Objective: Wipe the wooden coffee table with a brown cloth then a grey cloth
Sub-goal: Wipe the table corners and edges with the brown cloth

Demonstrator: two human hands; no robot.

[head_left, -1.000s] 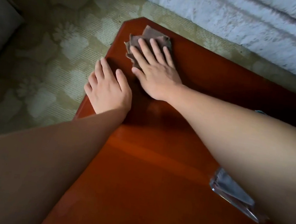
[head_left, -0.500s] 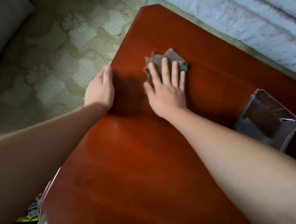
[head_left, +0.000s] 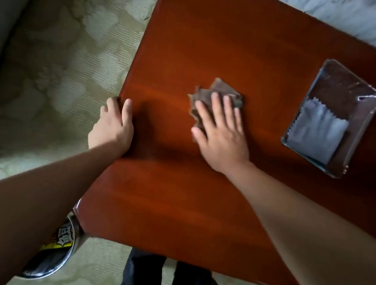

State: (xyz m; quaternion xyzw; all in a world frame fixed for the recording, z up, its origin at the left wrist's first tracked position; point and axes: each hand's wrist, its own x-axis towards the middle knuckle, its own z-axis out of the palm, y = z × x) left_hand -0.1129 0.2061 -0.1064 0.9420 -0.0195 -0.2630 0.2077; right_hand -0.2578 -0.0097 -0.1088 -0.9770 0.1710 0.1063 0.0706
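glossy reddish-brown wooden coffee table [head_left: 173,201], top flat. brown cloth [head_left: 216,93] lies crumpled on the top near its middle, partly under the flat right hand [head_left: 222,137]. grey cloth [head_left: 315,134], zigzag-edged, lies inside a clear packet [head_left: 344,85] on the table's right side, well apart.

The glossy red-brown table [head_left: 197,204] fills the centre and right; a brown cloth [head_left: 215,90] lies mid-frame, a clear packet [head_left: 343,92] with a grey cloth [head_left: 315,132] at right.
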